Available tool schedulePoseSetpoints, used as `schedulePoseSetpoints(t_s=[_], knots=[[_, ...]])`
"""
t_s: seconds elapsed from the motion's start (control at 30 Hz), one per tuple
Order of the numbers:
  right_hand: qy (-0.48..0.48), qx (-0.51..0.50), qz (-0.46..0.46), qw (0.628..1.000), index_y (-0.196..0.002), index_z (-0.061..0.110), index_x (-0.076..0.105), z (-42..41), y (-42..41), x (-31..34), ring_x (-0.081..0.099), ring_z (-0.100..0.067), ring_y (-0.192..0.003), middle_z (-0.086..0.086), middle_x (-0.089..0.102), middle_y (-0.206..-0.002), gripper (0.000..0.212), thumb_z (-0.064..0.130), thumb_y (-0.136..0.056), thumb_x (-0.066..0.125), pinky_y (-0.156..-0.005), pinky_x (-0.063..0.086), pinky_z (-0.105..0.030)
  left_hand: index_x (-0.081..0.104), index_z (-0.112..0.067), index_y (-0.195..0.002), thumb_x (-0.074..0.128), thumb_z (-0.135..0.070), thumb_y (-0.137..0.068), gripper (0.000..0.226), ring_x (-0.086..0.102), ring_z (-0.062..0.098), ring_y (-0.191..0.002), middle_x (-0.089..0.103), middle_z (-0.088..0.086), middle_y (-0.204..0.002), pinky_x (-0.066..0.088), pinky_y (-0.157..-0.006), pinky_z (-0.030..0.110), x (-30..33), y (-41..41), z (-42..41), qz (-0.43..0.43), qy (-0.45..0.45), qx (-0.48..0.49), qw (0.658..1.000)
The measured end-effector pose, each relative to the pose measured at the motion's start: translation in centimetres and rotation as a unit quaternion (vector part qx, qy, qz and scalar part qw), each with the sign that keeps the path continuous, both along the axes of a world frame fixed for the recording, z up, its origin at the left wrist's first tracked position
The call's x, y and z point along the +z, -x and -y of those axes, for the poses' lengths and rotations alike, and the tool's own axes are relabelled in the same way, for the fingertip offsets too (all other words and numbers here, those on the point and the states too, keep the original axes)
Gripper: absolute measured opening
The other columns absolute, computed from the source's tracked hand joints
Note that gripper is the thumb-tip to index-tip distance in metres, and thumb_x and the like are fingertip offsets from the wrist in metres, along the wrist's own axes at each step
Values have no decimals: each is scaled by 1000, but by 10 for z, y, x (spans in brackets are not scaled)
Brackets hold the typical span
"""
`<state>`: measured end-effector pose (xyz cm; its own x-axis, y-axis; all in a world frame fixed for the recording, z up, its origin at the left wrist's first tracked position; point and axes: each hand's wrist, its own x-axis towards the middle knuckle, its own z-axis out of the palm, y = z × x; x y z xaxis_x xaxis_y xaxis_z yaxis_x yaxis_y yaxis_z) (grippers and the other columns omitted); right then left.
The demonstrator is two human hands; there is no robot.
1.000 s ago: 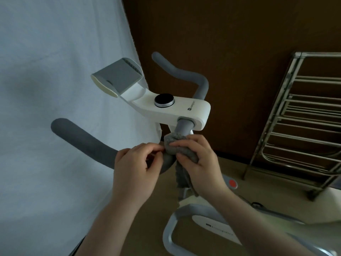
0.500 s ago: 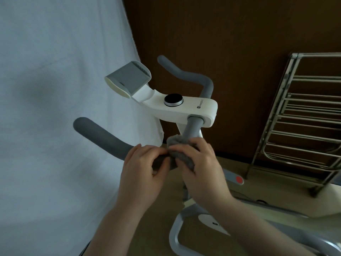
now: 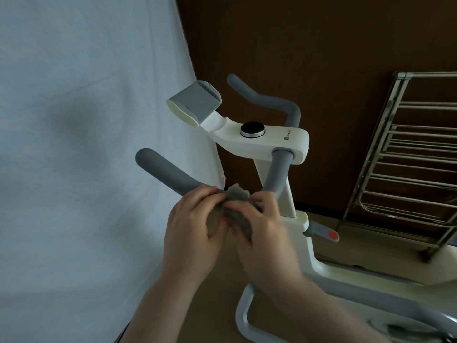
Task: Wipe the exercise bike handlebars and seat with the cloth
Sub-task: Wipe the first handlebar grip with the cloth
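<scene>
Both hands on the cloth at the handlebar

Left hand point(image 3: 191, 233) and right hand point(image 3: 265, 231) pinch the grey cloth point(image 3: 237, 194) between them, wrapped on the handlebar point(image 3: 168, 174) just beyond the fingertips.

1. The cloth point(image 3: 238, 194) I pinch feels like fuzzy grey fabric.
2. The handlebar point(image 3: 168, 173) looks like matt grey foam.
3. The console point(image 3: 272, 142) is smooth white plastic; its knob point(image 3: 252, 129) is glossy black with a metal rim.
4. The rack point(image 3: 408, 154) is shiny metal.
5. The sheet point(image 3: 81, 144) is pale woven fabric.
</scene>
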<state>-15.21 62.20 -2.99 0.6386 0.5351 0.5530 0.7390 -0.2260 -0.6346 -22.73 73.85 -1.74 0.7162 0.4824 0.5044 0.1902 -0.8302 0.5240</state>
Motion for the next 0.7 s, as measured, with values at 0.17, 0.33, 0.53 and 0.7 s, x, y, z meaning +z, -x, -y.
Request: schedulePoseSetpoints(t_s=[0.17, 0.33, 0.53, 0.7], knots=[[1, -112, -37, 993, -116, 24, 66, 5, -24, 11, 56, -16, -101, 3, 48, -116, 25, 22, -91, 64, -76, 54, -26, 62, -24, -125, 68, -21, -86, 40, 50, 10, -123, 57, -9, -131, 40, -107, 38, -5, 10, -7, -23, -30, 4, 999], [127, -39, -25, 991, -118, 34, 61, -5, -24, 32, 50, -9, -100, 11, 43, -112, 25, 29, -95, 56, -82, 49, -22, 63, -23, -123, 58, -32, -87, 38, 55, 13, -119, 61, -6, -128, 39, -106, 36, -6, 7, -7, -12, -22, -2, 1000], [157, -24, 9, 987, -119, 37, 60, -17, -25, 36, 37, -4, -102, 13, 51, -109, 24, 35, -96, 52, -76, 36, -18, 67, -22, -116, 53, -38, -87, 36, 60, 13, -110, 67, -5, -118, 38, -105, 30, -5, 4, -10, 8, -7, 10, 1000], [52, -35, 9, 998, -113, 34, 61, -8, -38, 22, 41, -3, -96, 23, 51, -100, 24, 34, -89, 63, -88, 33, -27, 65, -23, -116, 66, -20, -86, 30, 57, 10, -111, 66, -8, -117, 46, -101, 39, 2, 0, -9, 14, -12, 35, 999]])
